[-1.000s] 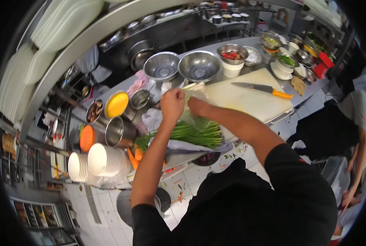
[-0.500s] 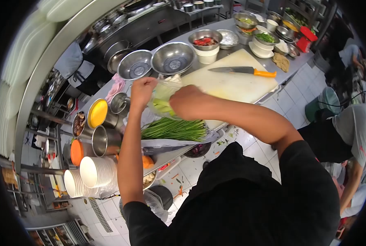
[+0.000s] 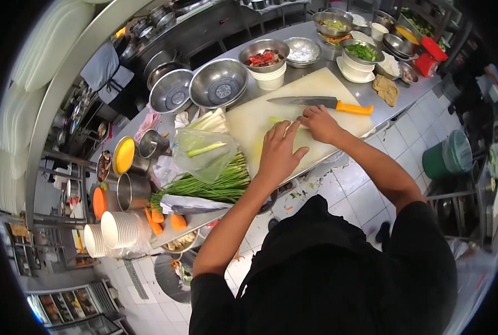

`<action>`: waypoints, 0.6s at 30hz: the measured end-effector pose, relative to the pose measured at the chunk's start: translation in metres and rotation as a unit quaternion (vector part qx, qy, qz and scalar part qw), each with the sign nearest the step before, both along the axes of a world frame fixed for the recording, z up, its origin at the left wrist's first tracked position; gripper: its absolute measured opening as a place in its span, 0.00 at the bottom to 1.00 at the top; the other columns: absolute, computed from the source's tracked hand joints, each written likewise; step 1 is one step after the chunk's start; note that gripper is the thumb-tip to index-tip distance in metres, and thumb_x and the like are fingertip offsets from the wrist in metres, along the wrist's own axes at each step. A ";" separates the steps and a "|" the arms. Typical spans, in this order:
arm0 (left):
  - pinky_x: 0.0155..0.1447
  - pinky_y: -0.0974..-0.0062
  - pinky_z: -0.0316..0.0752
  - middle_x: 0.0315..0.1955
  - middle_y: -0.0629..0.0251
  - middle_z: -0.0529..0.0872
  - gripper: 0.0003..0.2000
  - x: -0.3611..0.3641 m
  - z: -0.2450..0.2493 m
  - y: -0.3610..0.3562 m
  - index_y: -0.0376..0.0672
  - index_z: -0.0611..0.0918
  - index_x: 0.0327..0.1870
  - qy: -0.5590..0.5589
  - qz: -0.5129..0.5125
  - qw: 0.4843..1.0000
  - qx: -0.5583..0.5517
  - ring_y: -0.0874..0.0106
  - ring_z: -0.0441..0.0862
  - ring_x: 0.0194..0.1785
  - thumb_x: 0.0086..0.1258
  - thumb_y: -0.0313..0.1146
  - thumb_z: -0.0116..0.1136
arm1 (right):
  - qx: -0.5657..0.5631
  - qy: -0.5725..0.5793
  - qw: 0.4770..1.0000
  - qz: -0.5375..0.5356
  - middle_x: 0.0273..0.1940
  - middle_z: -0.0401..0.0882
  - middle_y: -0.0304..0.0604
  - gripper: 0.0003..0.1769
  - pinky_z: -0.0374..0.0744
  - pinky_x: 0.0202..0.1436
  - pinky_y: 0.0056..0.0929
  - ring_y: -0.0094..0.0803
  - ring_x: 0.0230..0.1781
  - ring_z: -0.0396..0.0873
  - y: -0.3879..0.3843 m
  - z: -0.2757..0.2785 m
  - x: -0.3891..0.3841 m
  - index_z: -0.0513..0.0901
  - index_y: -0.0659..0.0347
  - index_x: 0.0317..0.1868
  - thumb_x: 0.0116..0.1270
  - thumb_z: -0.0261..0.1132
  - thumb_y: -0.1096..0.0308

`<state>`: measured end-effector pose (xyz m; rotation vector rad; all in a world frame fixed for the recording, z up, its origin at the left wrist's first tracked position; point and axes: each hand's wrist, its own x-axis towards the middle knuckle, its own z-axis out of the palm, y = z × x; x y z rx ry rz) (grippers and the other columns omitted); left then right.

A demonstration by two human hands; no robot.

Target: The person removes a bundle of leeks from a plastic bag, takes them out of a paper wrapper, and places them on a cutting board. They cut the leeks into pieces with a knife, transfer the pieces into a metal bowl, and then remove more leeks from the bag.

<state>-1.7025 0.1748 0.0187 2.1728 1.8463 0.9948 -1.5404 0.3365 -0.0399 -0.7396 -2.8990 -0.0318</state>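
Observation:
A white cutting board (image 3: 243, 131) lies before me with a yellow-handled chef's knife (image 3: 354, 109) across it. My left hand (image 3: 279, 153) is over the board, open, thumb apart and fingers stretched towards a pale green vegetable piece (image 3: 275, 119). Close beside it, my right hand (image 3: 321, 125) rests just below the knife with bent, parted fingers, not gripping the handle. Whatever lies under the fingertips is partly hidden. Left of the board, a clear plastic bag (image 3: 207, 167) with a pale green stalk (image 3: 206, 149) lies over a bundle of long green stems (image 3: 232, 187).
Two steel bowls (image 3: 220, 84) stand behind the board, beside a bowl of red peppers (image 3: 264, 58). Carrots (image 3: 178, 222) and stacked white tubs (image 3: 120, 230) are at the left. A red scale (image 3: 427, 58) sits far right. A green bin (image 3: 455, 153) stands on the floor.
Both hands have left the plastic bag and moved right onto the board. The bag now lies on the green stems. The view has shifted, and the co-worker at right is mostly out of sight.

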 end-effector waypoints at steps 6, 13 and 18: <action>0.77 0.37 0.51 0.71 0.49 0.67 0.38 0.020 -0.080 0.048 0.45 0.70 0.73 0.165 0.089 0.979 -0.079 0.47 0.60 0.76 0.63 0.49 0.70 | -0.148 0.173 0.974 -0.014 0.53 0.80 0.47 0.27 0.71 0.63 0.46 0.46 0.58 0.76 0.027 0.013 0.057 0.82 0.57 0.58 0.56 0.74 0.65; 0.76 0.36 0.51 0.63 0.52 0.73 0.33 0.031 -0.072 0.075 0.47 0.73 0.69 0.191 0.068 0.978 -0.055 0.52 0.65 0.72 0.65 0.51 0.68 | -0.135 0.112 0.981 -0.088 0.53 0.80 0.52 0.30 0.75 0.61 0.46 0.54 0.54 0.77 0.089 0.000 0.134 0.77 0.58 0.61 0.57 0.74 0.65; 0.71 0.42 0.60 0.42 0.59 0.76 0.21 0.042 -0.071 0.082 0.44 0.84 0.56 0.140 0.100 0.980 -0.096 0.56 0.75 0.56 0.68 0.48 0.65 | -0.206 0.102 0.970 -0.084 0.48 0.80 0.57 0.25 0.77 0.56 0.49 0.58 0.47 0.80 0.096 0.002 0.135 0.75 0.58 0.60 0.61 0.67 0.67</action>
